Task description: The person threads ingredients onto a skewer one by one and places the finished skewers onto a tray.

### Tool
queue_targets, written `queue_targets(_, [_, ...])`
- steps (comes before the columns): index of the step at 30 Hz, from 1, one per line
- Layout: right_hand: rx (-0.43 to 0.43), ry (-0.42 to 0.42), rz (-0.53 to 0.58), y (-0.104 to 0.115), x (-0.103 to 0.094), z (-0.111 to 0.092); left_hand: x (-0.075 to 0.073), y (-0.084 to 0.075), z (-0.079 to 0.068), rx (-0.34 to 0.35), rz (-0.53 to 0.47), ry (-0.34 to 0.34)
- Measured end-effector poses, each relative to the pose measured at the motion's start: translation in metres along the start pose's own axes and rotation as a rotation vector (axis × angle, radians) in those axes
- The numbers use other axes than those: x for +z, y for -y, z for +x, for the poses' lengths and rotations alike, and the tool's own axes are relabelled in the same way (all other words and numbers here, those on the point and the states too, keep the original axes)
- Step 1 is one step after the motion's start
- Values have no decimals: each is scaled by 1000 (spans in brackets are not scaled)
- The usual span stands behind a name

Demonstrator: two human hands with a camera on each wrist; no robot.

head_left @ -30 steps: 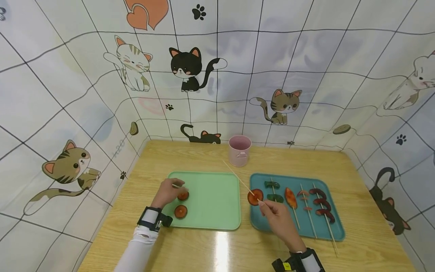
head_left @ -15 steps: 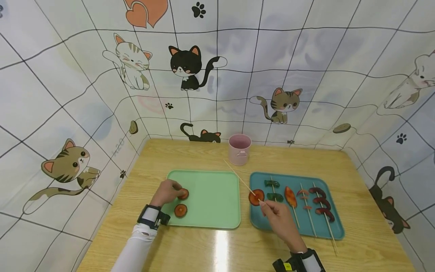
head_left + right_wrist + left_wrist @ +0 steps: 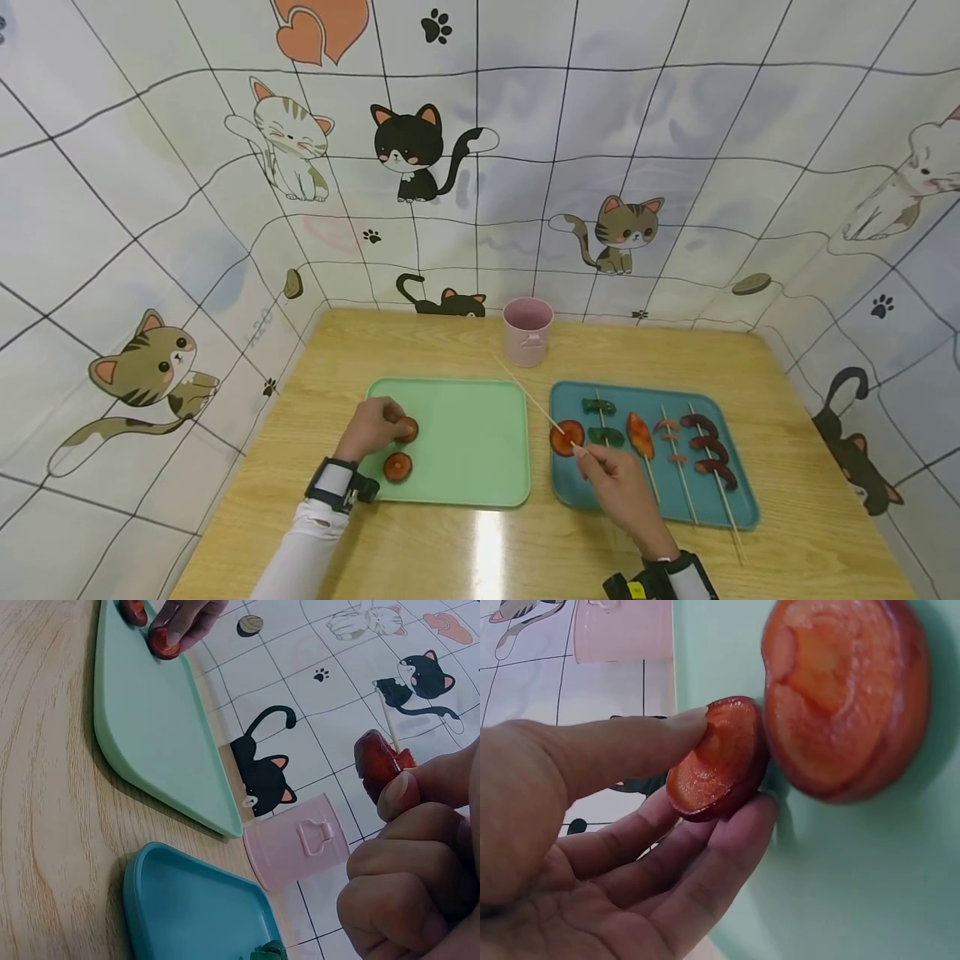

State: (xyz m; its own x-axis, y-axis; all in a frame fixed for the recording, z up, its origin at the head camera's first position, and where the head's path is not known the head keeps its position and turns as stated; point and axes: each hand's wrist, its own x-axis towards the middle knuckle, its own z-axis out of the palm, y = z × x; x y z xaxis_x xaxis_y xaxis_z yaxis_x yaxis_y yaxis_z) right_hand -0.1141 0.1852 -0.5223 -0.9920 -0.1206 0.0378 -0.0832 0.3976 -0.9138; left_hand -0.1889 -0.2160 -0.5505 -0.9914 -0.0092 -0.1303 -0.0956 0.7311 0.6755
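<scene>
At the left of the light green tray [image 3: 472, 442], my left hand [image 3: 371, 429] pinches a reddish-brown mushroom cap [image 3: 716, 761] between thumb and fingertips. The cap's orange underside shows in the left wrist view. A second mushroom [image 3: 397, 467] lies beside it on the tray, with its underside up. My right hand [image 3: 621, 487] grips a thin wooden skewer [image 3: 523, 390] near its lower end, over the left part of the blue tray [image 3: 570, 492]. One mushroom [image 3: 567, 437] is threaded on that skewer, just above the thumb and forefinger.
The blue tray bears several skewers: green pepper pieces [image 3: 606, 436], an orange-brown piece [image 3: 640, 435], small pink pieces [image 3: 670, 437] and curled dark red pieces [image 3: 708, 450]. A pink cup [image 3: 527, 333] stands behind the trays, near the cat-patterned backdrop [image 3: 517, 192].
My left hand has come down onto the upper mushroom, and its extended fingers have closed to pinch it. The right hand, skewer and threaded mushroom have stayed nearly still.
</scene>
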Motion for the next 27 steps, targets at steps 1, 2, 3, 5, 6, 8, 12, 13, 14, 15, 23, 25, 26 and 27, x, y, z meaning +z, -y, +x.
queue_targets(1, [1,-1,-5,0,0,0,1,0,0,-2,-5,0])
queue_targets(2, [4,0,-10,0,0,0,1,-1,1,-6,-13,-1])
queue_targets(3, [8,2,-12,1,-1,0,1,-2,1,-4,-24,-4])
queue_targets(5, [19,6,-10,1,-1,0,0,-4,2,5,-47,-13])
queue_targets(6, [25,9,-9,2,-1,0,0,-5,3,7,-64,-18])
queue_targets(8, [33,17,-9,3,-1,0,-2,-10,3,9,-107,-28])
queue_targets(12, [20,26,-28,8,-1,0,-6,-21,3,11,-228,-54])
queue_targets(13, [15,28,-31,10,0,0,-7,-25,2,9,-266,-56])
queue_targets(14, [9,29,-38,11,0,0,-7,-28,2,8,-310,-56])
queue_targets(15, [6,31,-39,12,0,0,-7,-30,2,10,-358,-52])
queue_targets(23, [-19,49,-47,21,2,-1,-6,-51,-2,23,-728,-15])
queue_targets(25, [-26,53,-45,23,2,-1,-5,-56,-3,45,-800,-15])
queue_targets(26, [-27,56,-42,25,2,-1,-4,-59,-4,56,-838,-13])
queue_targets(27, [-29,59,-43,26,3,-2,-4,-62,-5,64,-873,-12])
